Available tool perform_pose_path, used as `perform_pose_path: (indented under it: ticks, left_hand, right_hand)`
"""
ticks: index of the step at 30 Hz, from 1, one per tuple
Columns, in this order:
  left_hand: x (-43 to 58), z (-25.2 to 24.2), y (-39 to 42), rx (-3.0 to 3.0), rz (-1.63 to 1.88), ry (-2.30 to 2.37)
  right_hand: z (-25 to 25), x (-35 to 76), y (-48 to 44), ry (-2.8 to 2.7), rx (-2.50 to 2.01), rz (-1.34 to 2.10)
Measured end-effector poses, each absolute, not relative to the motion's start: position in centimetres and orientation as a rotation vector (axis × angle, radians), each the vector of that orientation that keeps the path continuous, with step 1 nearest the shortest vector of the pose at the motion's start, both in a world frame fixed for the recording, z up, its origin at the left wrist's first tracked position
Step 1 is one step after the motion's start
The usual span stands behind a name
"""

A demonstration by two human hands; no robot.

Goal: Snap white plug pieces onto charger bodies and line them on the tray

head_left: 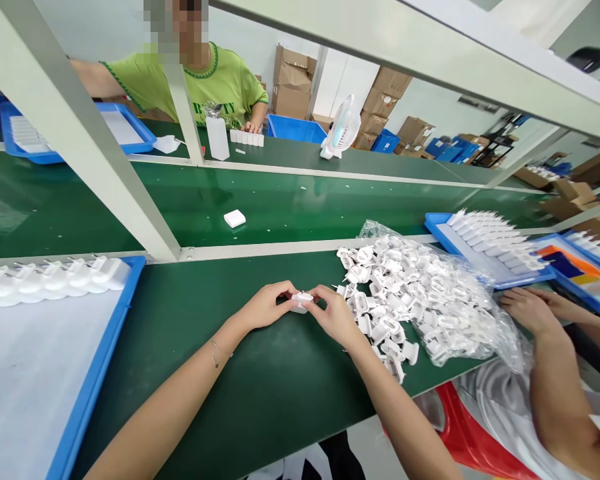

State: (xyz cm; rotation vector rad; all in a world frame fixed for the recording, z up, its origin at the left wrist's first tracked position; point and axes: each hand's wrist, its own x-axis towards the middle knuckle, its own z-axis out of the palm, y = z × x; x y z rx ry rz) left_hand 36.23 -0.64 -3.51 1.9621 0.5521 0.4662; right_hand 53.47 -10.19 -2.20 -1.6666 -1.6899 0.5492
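Between my two hands, just above the green table (190, 373), is a small white plastic plug housing (301, 303). My left hand (270, 305) pinches its left side with thumb and fingertips. From the other side my right hand (334, 313) grips it too, fingers closed on its edge. The fingers hide parts of the housing. Right of my right hand lies a heap of loose white plastic parts (380, 313), many with oval openings, spilling from a clear plastic bag (510, 340).
A blue-rimmed tray (95, 387) at left holds a row of white plugs (55, 281). Another blue tray (480, 260) of plugs stands right, near a co-worker's hands (527, 308). One white piece (235, 218) lies on the green belt (280, 200). Another person (220, 87) sits opposite, behind a metal post (95, 147).
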Motion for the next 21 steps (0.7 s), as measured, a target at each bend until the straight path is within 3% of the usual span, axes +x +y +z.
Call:
perform_pose_path:
  ticks: [10, 15, 21]
  left_hand:
    - [35.9, -3.3, 1.6, 2.057, 0.44, 0.549]
    - [36.7, -3.3, 10.4, 2.217, 0.977, 1.374]
    - [39.8, -2.4, 16.4, 2.052, 0.732, 1.557]
  right_hand:
    - [-2.0, 52.1, -11.4, -1.812, -1.802, 0.342]
    - [-0.4, 50.7, -13.5, -2.036, -1.667, 0.455]
    - [1.2, 53.1, -16.3, -1.92, -1.724, 0.426]
